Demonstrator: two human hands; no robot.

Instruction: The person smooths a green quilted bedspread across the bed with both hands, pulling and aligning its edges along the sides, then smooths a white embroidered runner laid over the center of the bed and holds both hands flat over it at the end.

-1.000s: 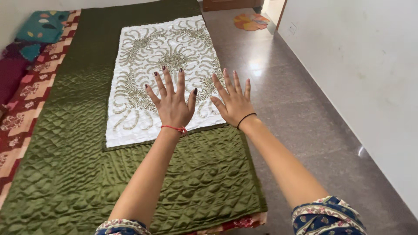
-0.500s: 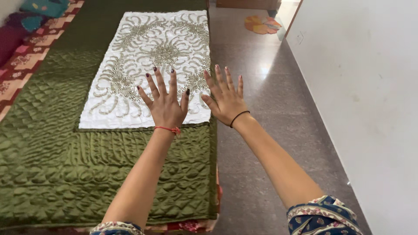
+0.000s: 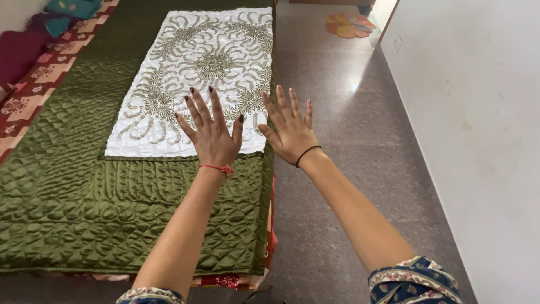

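Left hand and right hand hover with fingers spread, holding nothing, above the green quilt's white panel.

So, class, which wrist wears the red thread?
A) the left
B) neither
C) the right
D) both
A: the red thread circles the wrist of the left hand, while the right hand has a black band at its wrist; both hands are spread open.

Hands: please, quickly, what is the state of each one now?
Left hand: open, fingers spread, holding nothing, above the white patterned panel.
Right hand: open, fingers spread, holding nothing.
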